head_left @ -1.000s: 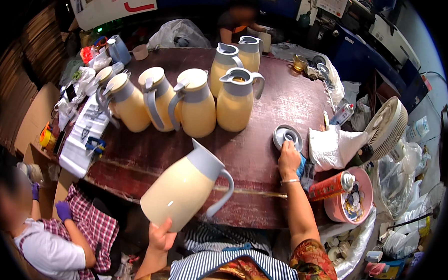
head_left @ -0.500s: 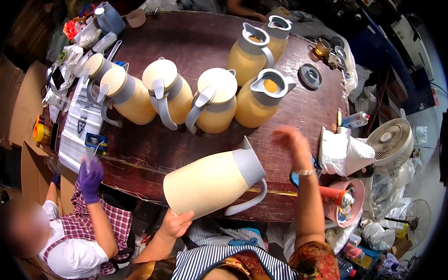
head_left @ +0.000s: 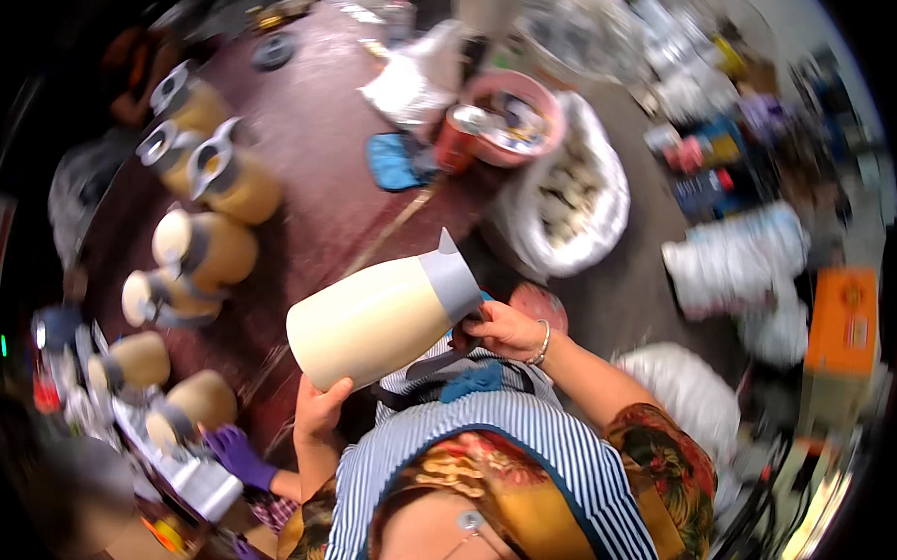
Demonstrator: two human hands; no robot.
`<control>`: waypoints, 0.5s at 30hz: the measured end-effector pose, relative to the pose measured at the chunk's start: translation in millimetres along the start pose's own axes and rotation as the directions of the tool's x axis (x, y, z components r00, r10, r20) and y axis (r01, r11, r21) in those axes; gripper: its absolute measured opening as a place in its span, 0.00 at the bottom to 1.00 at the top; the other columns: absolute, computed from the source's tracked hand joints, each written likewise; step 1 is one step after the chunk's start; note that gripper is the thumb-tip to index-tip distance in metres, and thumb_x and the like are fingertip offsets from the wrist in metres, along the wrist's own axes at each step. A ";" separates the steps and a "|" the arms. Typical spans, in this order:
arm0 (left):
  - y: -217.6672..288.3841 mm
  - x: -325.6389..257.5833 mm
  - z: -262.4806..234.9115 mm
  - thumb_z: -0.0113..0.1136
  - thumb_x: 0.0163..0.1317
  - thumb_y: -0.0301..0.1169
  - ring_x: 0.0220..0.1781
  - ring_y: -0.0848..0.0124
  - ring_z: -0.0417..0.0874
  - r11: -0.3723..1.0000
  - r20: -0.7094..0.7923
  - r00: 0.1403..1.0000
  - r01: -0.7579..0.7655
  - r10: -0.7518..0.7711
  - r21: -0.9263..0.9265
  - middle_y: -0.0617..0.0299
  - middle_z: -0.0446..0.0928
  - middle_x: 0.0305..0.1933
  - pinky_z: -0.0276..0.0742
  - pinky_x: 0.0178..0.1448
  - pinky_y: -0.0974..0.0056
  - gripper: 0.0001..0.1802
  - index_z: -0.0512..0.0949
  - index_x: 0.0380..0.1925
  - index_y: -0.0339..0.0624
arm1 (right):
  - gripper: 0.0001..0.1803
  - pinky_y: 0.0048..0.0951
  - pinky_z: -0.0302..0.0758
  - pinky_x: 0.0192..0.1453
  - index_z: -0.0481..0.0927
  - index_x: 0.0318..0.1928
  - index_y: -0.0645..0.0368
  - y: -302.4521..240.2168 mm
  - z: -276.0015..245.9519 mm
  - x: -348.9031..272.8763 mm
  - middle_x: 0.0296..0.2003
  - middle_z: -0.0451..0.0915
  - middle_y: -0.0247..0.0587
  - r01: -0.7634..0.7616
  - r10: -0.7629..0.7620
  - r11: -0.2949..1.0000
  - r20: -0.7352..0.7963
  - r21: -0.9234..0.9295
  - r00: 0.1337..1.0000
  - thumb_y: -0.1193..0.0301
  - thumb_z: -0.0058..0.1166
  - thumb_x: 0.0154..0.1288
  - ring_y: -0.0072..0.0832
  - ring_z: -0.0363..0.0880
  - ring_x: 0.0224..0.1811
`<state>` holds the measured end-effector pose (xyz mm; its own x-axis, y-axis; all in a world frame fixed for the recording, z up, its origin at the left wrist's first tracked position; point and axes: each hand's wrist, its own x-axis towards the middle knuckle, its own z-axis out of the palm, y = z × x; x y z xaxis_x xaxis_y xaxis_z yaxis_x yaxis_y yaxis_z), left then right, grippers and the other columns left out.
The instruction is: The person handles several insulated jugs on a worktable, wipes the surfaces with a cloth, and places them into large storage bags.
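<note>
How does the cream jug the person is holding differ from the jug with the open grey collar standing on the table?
The held jug is lifted off the table and tipped on its side, left hand under its base, right hand at the handle; the table jug stands free, untouched. The held jug looks paler cream, the table jug more tan. Both have grey collars and spouts.

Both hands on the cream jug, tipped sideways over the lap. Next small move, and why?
Probably tilt it back upright before moving it. The cream jug lies nearly on its side, grey top pointing toward the table. The left hand cups its base; the right hand grips at the handle by the top. The picture does not show whether anything is inside.
</note>
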<state>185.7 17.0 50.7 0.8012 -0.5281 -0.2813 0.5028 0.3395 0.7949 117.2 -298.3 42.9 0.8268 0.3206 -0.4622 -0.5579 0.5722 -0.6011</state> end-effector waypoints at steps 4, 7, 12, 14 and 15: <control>-16.6 39.8 44.7 0.70 0.55 0.29 0.52 0.68 0.80 0.918 0.069 0.958 0.245 -0.279 0.311 0.56 0.79 0.53 0.73 0.58 0.62 0.29 0.72 0.56 0.29 | 0.14 0.27 0.72 0.43 0.71 0.42 0.54 40.5 -21.1 -77.2 0.24 0.65 0.26 0.226 -0.071 0.876 -0.349 0.427 0.935 0.62 0.60 0.67 0.19 0.64 0.25; -50.1 68.4 68.2 0.59 0.66 0.27 0.37 0.76 0.78 0.919 0.031 0.927 0.367 -0.375 0.141 0.59 0.79 0.41 0.75 0.44 0.71 0.15 0.71 0.50 0.34 | 0.15 0.28 0.71 0.42 0.70 0.41 0.52 65.4 -49.1 -120.3 0.21 0.61 0.23 0.418 -0.150 0.816 -0.552 0.400 0.820 0.59 0.60 0.66 0.17 0.60 0.21; -69.3 112.3 123.5 0.52 0.71 0.28 0.25 0.80 0.66 0.952 -0.088 0.974 0.222 -0.208 0.210 0.67 0.68 0.25 0.63 0.31 0.73 0.05 0.71 0.35 0.41 | 0.16 0.32 0.72 0.43 0.68 0.34 0.51 72.4 -95.1 -214.2 0.18 0.59 0.22 0.685 -0.289 0.702 -0.799 0.197 0.527 0.57 0.59 0.67 0.17 0.59 0.20; -77.1 133.2 155.8 0.51 0.73 0.34 0.20 0.80 0.57 0.961 -0.026 0.982 0.187 -0.186 0.202 0.72 0.61 0.18 0.53 0.26 0.70 0.16 0.65 0.24 0.47 | 0.16 0.32 0.71 0.42 0.68 0.32 0.51 72.1 -124.2 -254.1 0.17 0.59 0.23 0.769 -0.335 0.628 -0.849 0.122 0.409 0.57 0.57 0.68 0.18 0.59 0.20; -84.8 142.1 174.7 0.49 0.74 0.40 0.18 0.80 0.55 0.937 -0.076 0.980 0.199 -0.185 0.288 0.72 0.58 0.16 0.52 0.25 0.69 0.20 0.63 0.20 0.49 | 0.16 0.32 0.71 0.42 0.68 0.31 0.51 72.9 -142.3 -272.2 0.17 0.59 0.23 0.795 -0.349 0.599 -0.863 0.092 0.364 0.57 0.57 0.68 0.18 0.59 0.20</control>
<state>200.2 -222.8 37.2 0.7168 -0.5212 -0.4632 0.5369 -0.0112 0.8436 -158.7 -451.3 32.1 0.4338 -0.7351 -0.5210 0.3297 0.6676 -0.6675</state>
